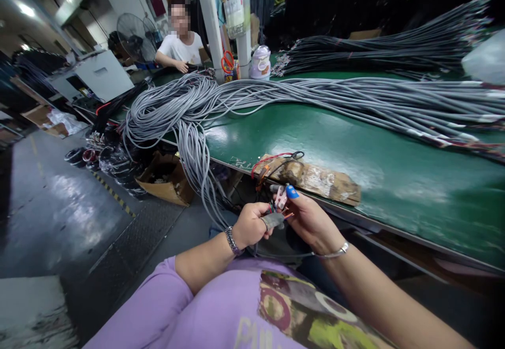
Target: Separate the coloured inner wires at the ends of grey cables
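My left hand (251,224) is closed around the end of a grey cable, with grey wrapping on a finger or the cable; I cannot tell which. Thin coloured wires and bare copper-coloured ends (289,215) stick out between the two hands. My right hand (311,218), with blue tape on a fingertip, pinches a small pinkish-white connector (281,197) just above the wires. Both hands are close together in front of the table edge. Behind them a wooden board (325,182) lies at the edge, with red and black leads on it.
Long grey cables (315,92) run across the green table (394,165) and hang over its left edge. Black cable bundles (374,49) lie behind. A purple-white container (261,62) stands by a post. A person (182,47) sits across. An open cardboard box (168,181) is on the floor.
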